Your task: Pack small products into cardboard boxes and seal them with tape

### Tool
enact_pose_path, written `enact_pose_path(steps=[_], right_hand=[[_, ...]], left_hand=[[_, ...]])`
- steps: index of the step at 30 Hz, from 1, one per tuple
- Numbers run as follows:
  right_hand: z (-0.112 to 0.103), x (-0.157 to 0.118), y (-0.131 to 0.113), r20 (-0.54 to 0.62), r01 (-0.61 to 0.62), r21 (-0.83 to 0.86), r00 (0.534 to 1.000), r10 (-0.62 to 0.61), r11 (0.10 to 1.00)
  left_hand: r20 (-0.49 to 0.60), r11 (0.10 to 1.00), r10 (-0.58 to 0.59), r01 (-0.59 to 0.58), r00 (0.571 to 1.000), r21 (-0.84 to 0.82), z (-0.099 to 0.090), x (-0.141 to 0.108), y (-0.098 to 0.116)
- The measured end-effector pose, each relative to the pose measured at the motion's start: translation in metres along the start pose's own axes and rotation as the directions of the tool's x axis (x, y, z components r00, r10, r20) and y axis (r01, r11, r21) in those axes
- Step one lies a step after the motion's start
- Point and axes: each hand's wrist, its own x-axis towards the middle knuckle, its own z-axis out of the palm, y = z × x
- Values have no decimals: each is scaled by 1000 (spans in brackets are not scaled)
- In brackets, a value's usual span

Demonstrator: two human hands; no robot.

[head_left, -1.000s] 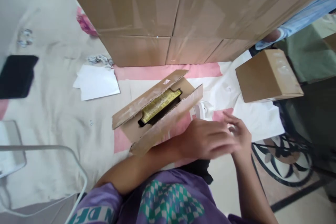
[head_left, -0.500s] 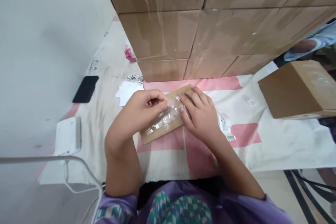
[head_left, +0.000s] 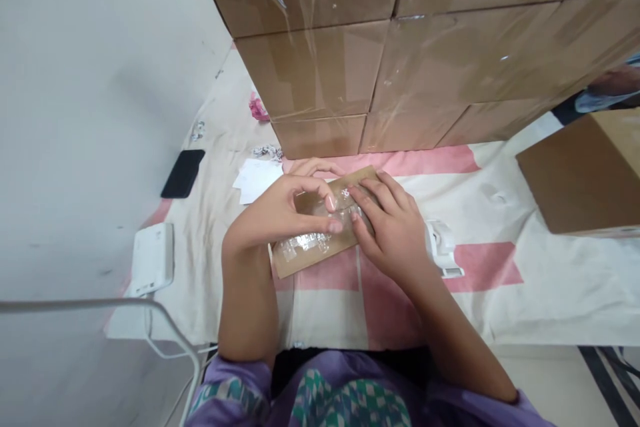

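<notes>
A flat brown cardboard piece [head_left: 333, 252] lies slanted on the cloth in front of me. Shiny clear tape [head_left: 306, 240] with wrinkled patches covers much of its upper face. My left hand [head_left: 293, 207] arches over the cardboard's left half, thumb and index finger apart above the tape; its other fingers stretch past the far edge. My right hand [head_left: 393, 230] rests on the right end of the cardboard with spread, flattened fingers, the fingertips touching the tape. Just right of that hand sits a white tape dispenser [head_left: 443, 250], partly hidden by the wrist.
Stacked, taped cardboard boxes [head_left: 327, 73] rise like a wall behind the cardboard. Another box [head_left: 580, 173] stands at right, near a person's arm [head_left: 615, 80]. On the left are white papers [head_left: 257, 179], a black phone [head_left: 183, 173], a white device [head_left: 153, 257] and a cable [head_left: 170, 320].
My left thumb and index finger, closed together on the tape before, are now apart. My right hand stays on the cardboard. The whole view has shifted slightly.
</notes>
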Motion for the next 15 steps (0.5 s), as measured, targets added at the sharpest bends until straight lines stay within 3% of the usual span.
enact_pose_path(steps=[2,4,6,10,15], right_hand=[[1,0,1,-6,-4,14,1000,4,1000],[1,0,2,-9,-6,28,1000,7,1000],[1,0,2,-16,-8,39,1000,8,999],[0,2,2,-12,-14,56,1000,15,998],[1,1,3,-30,-16,74,999,18,997]], left_hand=[[16,999,10,-9,1000,-46,-1,-1,0],[-1,999,-31,31,1000,12,1,0,-1],[-61,977,-125,133,990,163,6,2,-4],[-193,830,-277,335,941,445,15,4,-5],[-221,755,-254,335,942,563,19,2,2]])
